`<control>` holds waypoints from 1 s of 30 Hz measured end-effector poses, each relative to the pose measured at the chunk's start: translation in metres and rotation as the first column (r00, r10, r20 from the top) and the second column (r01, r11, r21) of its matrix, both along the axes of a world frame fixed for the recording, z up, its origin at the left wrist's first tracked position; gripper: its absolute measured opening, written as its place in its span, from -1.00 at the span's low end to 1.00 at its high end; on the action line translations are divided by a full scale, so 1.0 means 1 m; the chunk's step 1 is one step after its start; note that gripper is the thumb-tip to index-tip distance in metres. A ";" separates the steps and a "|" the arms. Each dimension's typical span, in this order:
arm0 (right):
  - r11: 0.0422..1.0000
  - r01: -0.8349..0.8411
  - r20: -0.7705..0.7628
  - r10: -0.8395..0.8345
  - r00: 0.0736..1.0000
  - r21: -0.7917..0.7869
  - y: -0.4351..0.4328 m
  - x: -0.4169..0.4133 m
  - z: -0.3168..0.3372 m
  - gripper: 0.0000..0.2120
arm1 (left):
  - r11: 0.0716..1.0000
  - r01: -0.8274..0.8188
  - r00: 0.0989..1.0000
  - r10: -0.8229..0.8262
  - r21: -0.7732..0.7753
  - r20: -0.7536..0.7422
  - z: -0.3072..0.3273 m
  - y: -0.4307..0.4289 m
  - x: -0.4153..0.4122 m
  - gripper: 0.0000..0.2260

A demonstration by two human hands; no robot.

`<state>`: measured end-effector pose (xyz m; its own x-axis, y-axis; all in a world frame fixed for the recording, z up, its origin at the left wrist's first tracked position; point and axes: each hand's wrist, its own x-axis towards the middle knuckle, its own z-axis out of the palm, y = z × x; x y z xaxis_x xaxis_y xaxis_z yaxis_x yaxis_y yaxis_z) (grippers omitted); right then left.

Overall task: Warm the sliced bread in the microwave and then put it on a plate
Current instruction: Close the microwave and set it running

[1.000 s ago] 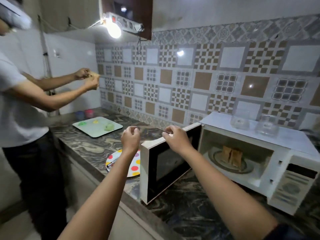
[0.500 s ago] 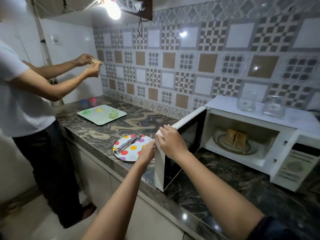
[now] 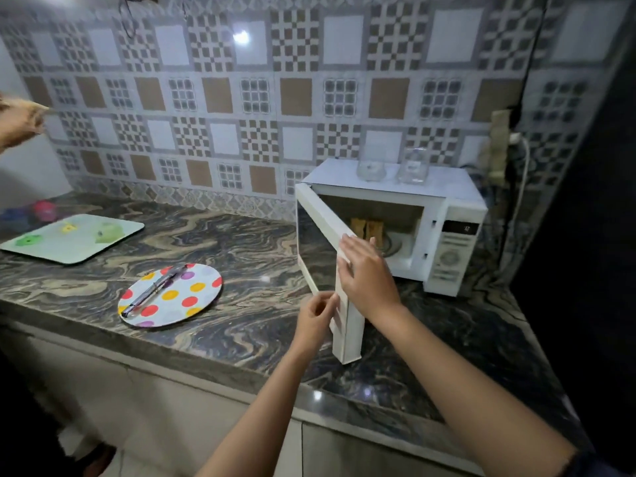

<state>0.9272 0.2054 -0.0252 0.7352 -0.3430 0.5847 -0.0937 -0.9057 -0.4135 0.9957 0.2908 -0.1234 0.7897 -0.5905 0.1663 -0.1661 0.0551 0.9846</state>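
Pressing flat against the free edge of the microwave door (image 3: pixel 351 339), the right hand (image 3: pixel 364 273) has its fingers straight and its grip apart, closed round nothing. The left hand (image 3: pixel 315 320) sits just below it with fingers curled and thumb touching the door's outer face near the same edge; I cannot tell whether that grip really clasps the door. The door stands partly open, swung out over the counter (image 3: pixel 258 256). Inside the microwave (image 3: pixel 457 242) two slices of bread (image 3: pixel 366 230) stand upright side by side on the turntable, partly hidden by the door and the right hand. Left of the door a spotted plate (image 3: pixel 196 297) lies on the counter with tongs (image 3: pixel 155 287) resting across it. Further left is a pale board (image 3: pixel 79 249) with small coloured pieces on it. Two glass jars (image 3: pixel 413 166) stand on top of the microwave. Another person's hand (image 3: pixel 17 127) shows at the left edge.
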 end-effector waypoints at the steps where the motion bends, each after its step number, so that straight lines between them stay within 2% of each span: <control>1: 0.999 0.036 -0.002 -0.036 0.999 -0.016 -0.010 -0.004 0.000 -0.63 | 1.000 0.017 1.000 -0.017 -0.001 0.008 -0.001 -0.014 -0.003 -0.85; 4: 0.993 0.112 -0.006 -0.112 0.994 -0.049 -0.043 -0.011 0.001 -0.62 | 0.998 0.062 0.998 -0.062 0.010 0.026 0.001 -0.054 -0.008 -0.87; 12: 0.983 0.184 -0.020 -0.184 0.983 0.026 -0.136 -0.010 0.006 -0.64 | 0.981 0.166 0.983 -0.173 0.103 0.065 0.006 -0.156 0.001 -0.81; 16: 0.957 0.245 0.079 -0.259 0.963 0.154 -0.181 -0.002 0.005 -0.69 | 0.958 0.237 0.955 -0.261 0.164 0.142 0.013 -0.198 0.015 -0.79; 21: 0.942 0.300 0.141 -0.321 0.936 0.152 -0.223 0.007 0.008 -0.76 | 0.960 0.217 0.929 -0.258 0.177 0.264 0.012 -0.238 0.030 -0.78; 24: 0.929 0.348 0.036 -0.355 0.934 0.124 -0.246 0.014 0.008 -0.67 | 0.958 0.214 0.925 -0.262 0.194 0.275 0.008 -0.259 0.039 -0.76; 27: 0.921 0.390 -0.088 -0.389 0.917 -0.013 -0.271 0.014 0.011 -0.48 | 0.949 0.202 0.903 -0.276 0.243 0.329 0.015 -0.273 0.039 -0.76; 30: 0.929 0.329 -0.212 -0.361 0.908 -0.170 -0.292 0.012 0.014 -0.31 | 0.937 0.183 0.872 -0.295 0.297 0.391 0.016 -0.276 0.035 -0.74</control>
<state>0.9392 -0.0861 -0.0116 0.7057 -0.5341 0.4655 -0.4900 -0.8425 -0.2238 1.0305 0.0146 -0.1079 0.5049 -0.8171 0.2781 -0.5818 -0.0841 0.8090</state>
